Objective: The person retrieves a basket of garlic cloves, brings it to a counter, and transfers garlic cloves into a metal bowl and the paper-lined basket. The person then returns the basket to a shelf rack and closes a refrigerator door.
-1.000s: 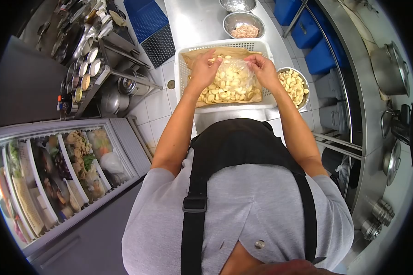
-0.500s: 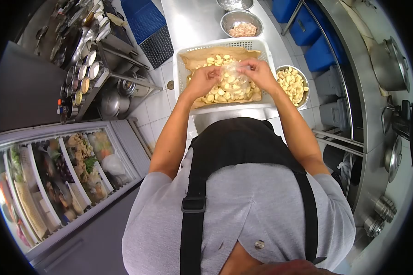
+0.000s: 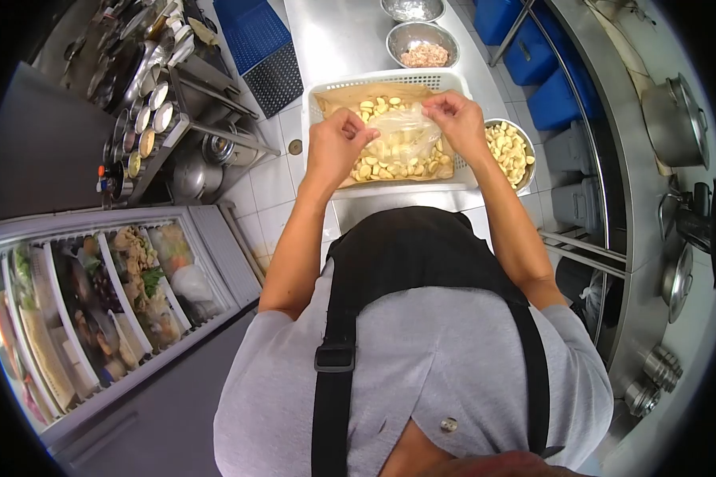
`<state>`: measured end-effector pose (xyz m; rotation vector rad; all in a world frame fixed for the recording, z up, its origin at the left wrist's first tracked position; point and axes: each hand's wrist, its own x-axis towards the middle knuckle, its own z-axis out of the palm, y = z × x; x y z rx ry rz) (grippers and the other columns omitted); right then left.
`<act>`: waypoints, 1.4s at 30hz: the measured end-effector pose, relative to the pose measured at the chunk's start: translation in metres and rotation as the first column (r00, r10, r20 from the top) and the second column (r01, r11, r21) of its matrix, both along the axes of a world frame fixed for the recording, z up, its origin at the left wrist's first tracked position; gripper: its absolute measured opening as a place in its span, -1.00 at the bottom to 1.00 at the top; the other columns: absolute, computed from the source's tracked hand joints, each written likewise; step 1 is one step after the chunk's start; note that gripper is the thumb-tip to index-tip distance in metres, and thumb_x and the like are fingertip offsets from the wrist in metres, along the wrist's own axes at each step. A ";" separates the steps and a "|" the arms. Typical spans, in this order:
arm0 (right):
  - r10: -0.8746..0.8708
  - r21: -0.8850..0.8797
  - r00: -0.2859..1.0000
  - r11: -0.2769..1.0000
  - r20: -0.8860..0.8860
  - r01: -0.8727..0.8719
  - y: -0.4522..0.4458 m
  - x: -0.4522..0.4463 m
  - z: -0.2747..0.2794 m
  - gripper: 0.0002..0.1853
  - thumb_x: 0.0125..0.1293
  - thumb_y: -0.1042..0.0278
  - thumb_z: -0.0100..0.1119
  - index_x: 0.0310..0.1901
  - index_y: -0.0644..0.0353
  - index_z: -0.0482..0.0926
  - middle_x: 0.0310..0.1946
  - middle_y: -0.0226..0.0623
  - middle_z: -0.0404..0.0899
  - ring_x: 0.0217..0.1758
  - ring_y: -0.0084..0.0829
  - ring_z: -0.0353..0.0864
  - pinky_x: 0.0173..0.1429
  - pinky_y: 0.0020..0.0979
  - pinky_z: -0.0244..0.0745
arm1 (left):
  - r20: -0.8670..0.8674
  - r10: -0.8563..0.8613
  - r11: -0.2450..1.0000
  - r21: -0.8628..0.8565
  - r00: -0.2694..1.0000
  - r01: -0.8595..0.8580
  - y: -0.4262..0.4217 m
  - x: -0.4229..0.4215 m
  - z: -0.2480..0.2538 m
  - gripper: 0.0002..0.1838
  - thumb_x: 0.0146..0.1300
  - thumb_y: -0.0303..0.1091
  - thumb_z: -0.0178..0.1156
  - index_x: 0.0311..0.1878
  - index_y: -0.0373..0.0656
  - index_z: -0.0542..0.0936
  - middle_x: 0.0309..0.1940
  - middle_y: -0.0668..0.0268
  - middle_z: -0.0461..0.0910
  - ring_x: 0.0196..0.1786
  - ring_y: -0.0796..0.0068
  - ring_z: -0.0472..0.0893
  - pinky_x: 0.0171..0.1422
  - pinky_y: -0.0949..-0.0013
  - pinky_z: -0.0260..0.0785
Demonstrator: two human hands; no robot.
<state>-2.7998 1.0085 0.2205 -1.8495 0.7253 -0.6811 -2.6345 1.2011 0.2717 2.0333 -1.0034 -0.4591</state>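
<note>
A clear plastic bag (image 3: 406, 131) is stretched between my two hands, above a white perforated basket (image 3: 326, 83). My left hand (image 3: 336, 145) pinches one upper corner of the bag. On the other side, my right hand (image 3: 458, 123) grips the opposite corner between thumb and fingers. Below lie many pale yellow, rounded food pieces (image 3: 382, 168), some seen through the bag. They rest on brown paper (image 3: 344, 98) lining the basket. Any contents of the bag cannot be told apart from the pieces beneath.
Right of the basket stands a metal bowl of similar pale pieces (image 3: 507, 153). Beyond it on the steel table (image 3: 326, 36) sits a bowl of pinkish minced food (image 3: 424, 54). An open-topped refrigerated chest (image 3: 208, 216) is at left; blue bins (image 3: 529, 65) stand at right.
My hands have moved apart, the left one shifting left and the right one slightly up and right. Bunched before, the bag is now spread wider between them.
</note>
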 end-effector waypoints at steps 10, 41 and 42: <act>0.116 -0.073 0.985 0.992 0.127 -0.107 -0.015 0.015 0.008 -0.87 0.30 0.47 0.40 -0.14 0.25 0.80 -0.23 -0.26 0.73 -0.18 -0.45 0.69 -0.04 -0.43 0.57 | 0.049 -0.065 0.998 0.014 0.997 0.064 -0.006 0.022 -0.001 -0.79 0.22 -0.39 0.46 -0.19 -0.34 0.73 -0.40 0.22 0.75 -0.37 0.57 0.69 -0.25 0.46 0.52; 0.301 0.221 0.935 0.940 -0.187 -0.259 0.002 0.016 -0.033 -0.80 0.31 0.35 0.44 -0.13 0.29 0.73 -0.41 -0.39 0.70 -0.34 -0.59 0.63 -0.25 -0.49 0.54 | -0.288 0.046 0.981 -0.169 0.956 -0.098 -0.031 0.038 -0.063 -0.93 0.39 -0.48 0.20 -0.22 -0.27 0.56 -0.46 0.33 0.64 -0.47 0.66 0.57 -0.37 0.53 0.38; 0.232 0.214 0.968 0.954 -0.097 -0.207 -0.002 0.017 -0.034 -0.81 0.30 0.36 0.45 -0.16 0.27 0.72 -0.42 -0.40 0.69 -0.36 -0.60 0.62 -0.26 -0.49 0.52 | -0.336 0.097 0.952 -0.243 0.937 -0.186 -0.028 0.034 -0.055 -0.92 0.37 -0.49 0.21 -0.27 -0.27 0.55 -0.51 0.32 0.63 -0.49 0.63 0.57 -0.38 0.48 0.40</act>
